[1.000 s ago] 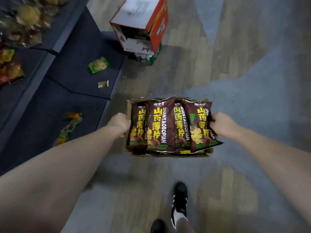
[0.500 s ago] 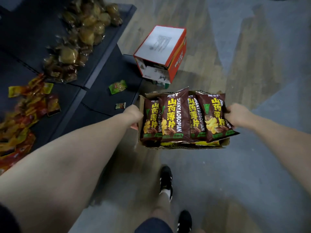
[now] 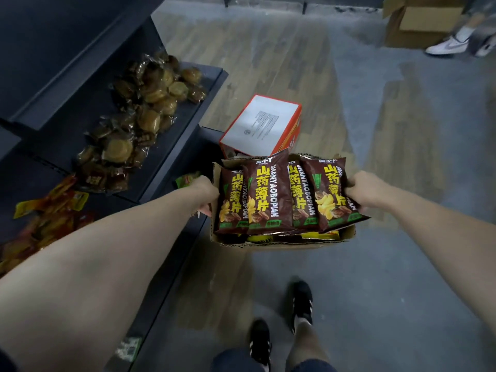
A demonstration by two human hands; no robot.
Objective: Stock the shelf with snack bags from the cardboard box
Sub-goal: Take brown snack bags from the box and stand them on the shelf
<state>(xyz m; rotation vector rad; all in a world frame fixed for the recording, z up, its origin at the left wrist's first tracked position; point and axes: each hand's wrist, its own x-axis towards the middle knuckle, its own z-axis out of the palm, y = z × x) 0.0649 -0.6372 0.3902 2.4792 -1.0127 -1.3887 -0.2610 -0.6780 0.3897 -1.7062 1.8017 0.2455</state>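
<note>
The box [image 3: 281, 244] hangs in the air between the two hands, carried over the floor and packed with brown snack bags [image 3: 268, 194] that stand upright in a row, with more yellow-printed bags lying beneath them. The left hand [image 3: 206, 193] is clamped on the box's left wall, though its fingers are mostly hidden behind the cardboard. The right hand [image 3: 359, 190] grasps the right wall, its fingers curled over the rim against the outermost bag. Just left of the left hand is the dark shelf [image 3: 185, 130], and none of these brown bags lie on it. Further left of that hand it holds a heap of round wrapped snacks [image 3: 145, 114] and a spread of orange packets [image 3: 51, 208]. Just beyond the hands a red box [image 3: 264, 124] sits on the floor. Far ahead of the right hand are a brown carton [image 3: 418, 20] and another person's shoe [image 3: 447, 45]. Stocking looks barely begun: the box seems full, so it has yet to be set down and nearly every bag has yet to go onto the shelf.
</note>
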